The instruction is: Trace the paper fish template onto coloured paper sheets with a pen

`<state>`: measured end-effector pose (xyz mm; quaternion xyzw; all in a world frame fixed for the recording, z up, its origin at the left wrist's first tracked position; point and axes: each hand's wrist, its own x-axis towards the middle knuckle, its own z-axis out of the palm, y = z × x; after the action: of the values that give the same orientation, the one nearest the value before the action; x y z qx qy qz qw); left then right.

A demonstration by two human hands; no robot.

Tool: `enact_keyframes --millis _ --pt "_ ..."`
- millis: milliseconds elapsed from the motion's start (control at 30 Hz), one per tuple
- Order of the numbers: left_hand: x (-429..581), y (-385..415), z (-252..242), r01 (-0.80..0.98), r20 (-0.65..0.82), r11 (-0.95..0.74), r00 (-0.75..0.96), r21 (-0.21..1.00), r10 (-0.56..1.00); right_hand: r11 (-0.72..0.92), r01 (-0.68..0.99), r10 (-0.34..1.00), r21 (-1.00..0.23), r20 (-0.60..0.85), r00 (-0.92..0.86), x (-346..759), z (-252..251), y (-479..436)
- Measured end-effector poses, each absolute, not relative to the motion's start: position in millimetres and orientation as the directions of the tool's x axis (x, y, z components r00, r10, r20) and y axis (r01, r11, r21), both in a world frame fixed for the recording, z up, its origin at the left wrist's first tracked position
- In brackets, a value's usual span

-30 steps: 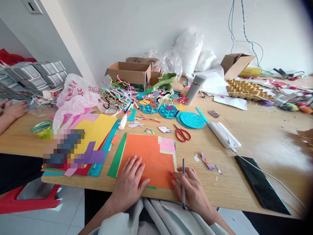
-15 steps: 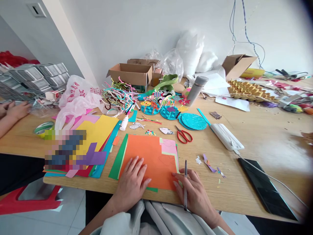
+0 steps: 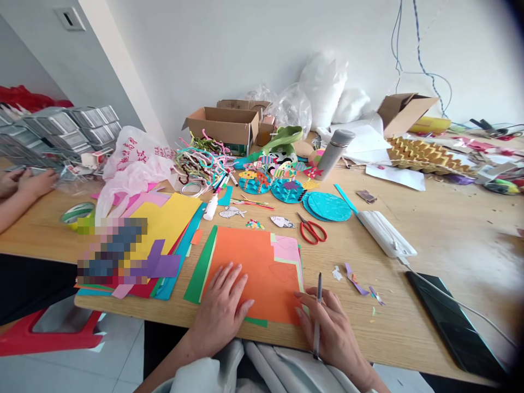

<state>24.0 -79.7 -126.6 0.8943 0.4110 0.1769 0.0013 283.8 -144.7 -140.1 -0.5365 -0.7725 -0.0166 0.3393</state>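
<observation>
The left hand point(image 3: 221, 308) rests open and palm-down on the orange paper point(image 3: 245, 251) at the table's point(image 3: 450, 229) near edge, while the right hand point(image 3: 329, 325) grips a pen point(image 3: 317, 322) by the paper's right edge.

left hand point(image 3: 220, 310): flat, palm down, thumb spread | right hand point(image 3: 331, 326): fingers point(image 3: 308, 301) bent inward
</observation>
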Motion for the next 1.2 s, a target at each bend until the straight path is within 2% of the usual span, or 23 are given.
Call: enact_keyframes --millis 200,367,433,500,800,1000,1200 --pt "14.2 -49.0 -113.2 0.751 0.329 -0.628 0.551 0.206 0.767 0.412 0.85 0.816 -0.328 0.547 -0.185 287.6 -146.6 -145.0" --pt "7.2 43.4 -72.1 0.778 0.257 -0.565 0.507 0.275 0.823 0.408 0.858 0.789 -0.312 0.593 -0.159 291.3 -153.5 -146.0" --pt "9.4 82.9 -58.4 0.841 0.182 -0.497 0.465 0.215 0.866 0.403 0.858 0.782 -0.318 0.606 -0.142 292.5 -155.9 -146.5" --pt "14.3 113.2 -52.7 0.855 0.176 -0.491 0.464 0.166 0.868 0.396 0.857 0.78 -0.331 0.613 -0.124 293.1 -157.1 -146.7" --pt "29.0 153.7 -77.2 0.845 0.051 -0.531 0.529 0.063 0.847 0.383 0.854 0.771 -0.353 0.631 -0.085 291.0 -153.9 -144.3" --pt "31.3 166.0 -86.1 0.851 -0.023 -0.521 0.524 0.068 0.852 0.384 0.847 0.778 -0.367 0.622 -0.083 289.5 -149.6 -144.8" --pt "33.5 170.4 -92.0 0.868 -0.01 -0.482 0.486 0.122 0.874 0.387 0.85 0.773 -0.358 0.628 -0.088 287.9 -147.4 -144.6"
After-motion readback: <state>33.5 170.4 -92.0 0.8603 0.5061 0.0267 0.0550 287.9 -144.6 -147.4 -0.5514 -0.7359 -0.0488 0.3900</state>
